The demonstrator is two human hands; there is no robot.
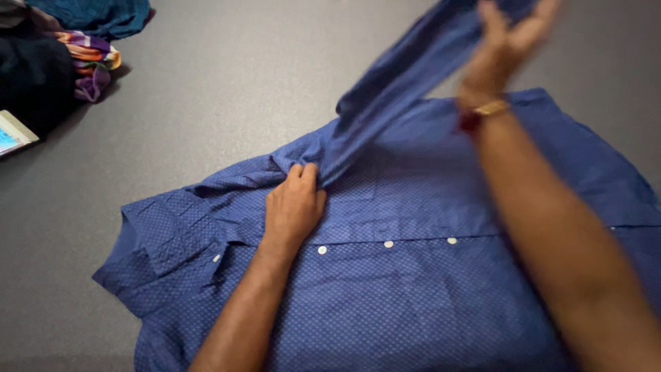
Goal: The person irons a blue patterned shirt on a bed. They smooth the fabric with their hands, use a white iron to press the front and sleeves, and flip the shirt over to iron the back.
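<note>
A blue dotted shirt point(427, 289) lies spread flat on a grey floor point(227, 76), buttoned, with its collar point(162, 231) pointing to the left of the picture and a row of white buttons point(389, 244) running across its middle.

The left hand point(295, 205) rests on the shirt just beside the shoulder seam, above the row of buttons. Its fingers are curled and pinch the cloth where the sleeve point(406, 65) joins the body, pressing that spot down.

The right hand point(509, 38) is raised above the far edge of the shirt and is blurred. Its fingers are closed on the sleeve, which it holds lifted, so the sleeve runs in a taut band from the left hand's pinch up to the right hand. How the fingers sit on the cloth cannot be told through the blur. The wrist wears a gold-coloured band point(490, 108) with a red thread just beside it.

Well apart from the shirt, beyond its collar at the upper left corner, lies a pile of clothes point(65, 41): dark, teal and a striped piece of many colours. Below that pile, at the picture's left edge, the corner of a lit screen point(12, 134) shows.
</note>
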